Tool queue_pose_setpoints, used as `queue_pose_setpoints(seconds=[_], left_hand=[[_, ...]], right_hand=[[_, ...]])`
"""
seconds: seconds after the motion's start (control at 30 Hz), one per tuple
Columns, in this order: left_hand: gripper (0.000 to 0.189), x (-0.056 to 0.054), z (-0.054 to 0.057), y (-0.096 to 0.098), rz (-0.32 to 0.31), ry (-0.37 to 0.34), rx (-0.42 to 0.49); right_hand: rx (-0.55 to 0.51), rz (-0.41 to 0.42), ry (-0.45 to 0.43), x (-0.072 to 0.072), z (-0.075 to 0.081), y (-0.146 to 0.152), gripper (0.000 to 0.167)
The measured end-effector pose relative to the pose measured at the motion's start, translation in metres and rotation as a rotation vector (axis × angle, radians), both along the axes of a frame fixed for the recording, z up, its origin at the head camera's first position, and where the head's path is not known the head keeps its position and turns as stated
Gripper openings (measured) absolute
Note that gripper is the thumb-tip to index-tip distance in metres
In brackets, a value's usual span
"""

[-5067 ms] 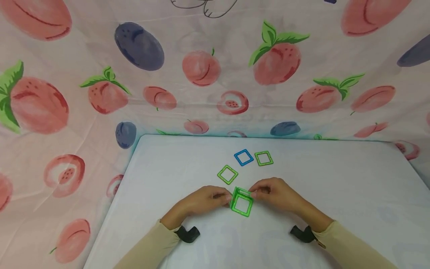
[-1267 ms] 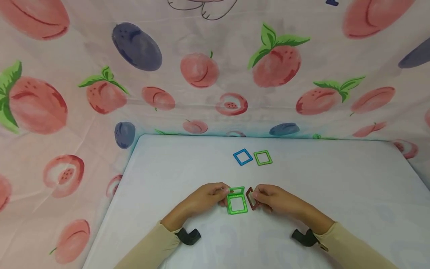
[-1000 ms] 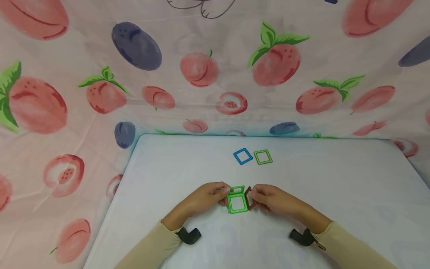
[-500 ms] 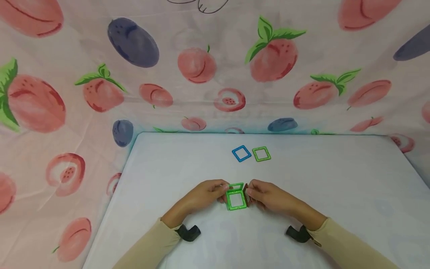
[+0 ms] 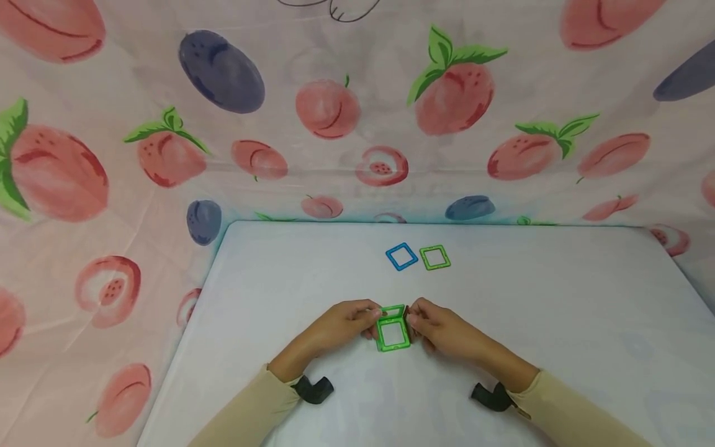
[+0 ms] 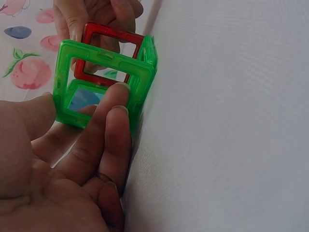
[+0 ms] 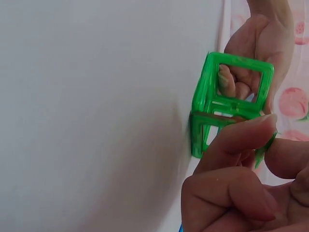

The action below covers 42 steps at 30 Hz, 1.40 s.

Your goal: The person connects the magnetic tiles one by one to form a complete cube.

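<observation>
Green assembly: translucent hollow squares joined at edges, red square at its right side; located well inside the table's far edge. Left hand pinches green assembly; right hand pinches red square.

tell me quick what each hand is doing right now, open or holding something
Left hand: holding the joined green square frames.
Right hand: holding the red square frame between thumb and fingers.
</observation>
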<state>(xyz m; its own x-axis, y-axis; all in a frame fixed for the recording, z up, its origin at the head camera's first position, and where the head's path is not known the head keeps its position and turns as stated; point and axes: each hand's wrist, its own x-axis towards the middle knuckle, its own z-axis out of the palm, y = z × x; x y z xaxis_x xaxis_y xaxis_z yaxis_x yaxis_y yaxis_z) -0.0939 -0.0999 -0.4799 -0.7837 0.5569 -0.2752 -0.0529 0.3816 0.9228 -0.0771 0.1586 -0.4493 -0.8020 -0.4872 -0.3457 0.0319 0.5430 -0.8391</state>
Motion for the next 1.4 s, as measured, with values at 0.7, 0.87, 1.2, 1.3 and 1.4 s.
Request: queue_pose_setpoints(seconds=[0.7, 0.87, 1.2, 1.3, 1.4], left_hand=[[0.036, 0.0, 0.003, 0.001, 0.006, 0.005, -0.009], [0.035, -0.001, 0.002, 0.001, 0.006, -0.01, 0.0], [0.034, -0.002, 0.004, 0.002, 0.007, -0.018, 0.008], [0.034, -0.002, 0.005, 0.001, 0.008, -0.017, 0.008], [0.034, -0.003, 0.004, 0.001, -0.004, -0.021, 0.009]], right_hand=[[0.088, -0.079, 0.165, -0.015, 0.0, -0.002, 0.026], [0.09, -0.1, 0.139, -0.016, -0.001, -0.002, 0.028], [0.096, -0.141, 0.105, -0.021, -0.005, 0.001, 0.029], [0.091, -0.153, 0.101, -0.022, -0.005, 0.0, 0.029], [0.09, -0.141, 0.11, -0.023, -0.004, 0.0, 0.031]])
